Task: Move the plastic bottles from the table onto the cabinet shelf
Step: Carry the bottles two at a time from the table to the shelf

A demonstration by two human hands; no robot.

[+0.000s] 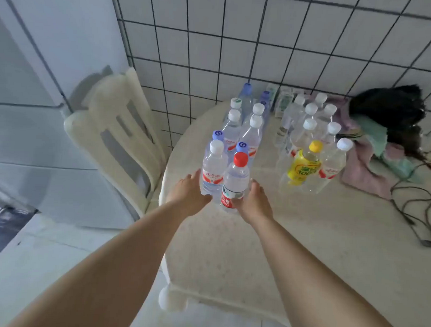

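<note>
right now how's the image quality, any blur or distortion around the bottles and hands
Head view: soft daylight, no harsh glare; wide-angle bending curves the wall tiles and stretches the forearms. The left hand and right hand around the red-capped bottle and white-capped bottle are fairly sharp. The far bottles look hazy, their labels unreadable.

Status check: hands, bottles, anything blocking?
Left hand grips white-capped clear plastic bottle. Right hand grips red-capped clear plastic bottle. Both standing on round cream table. Nothing blocking.
</note>
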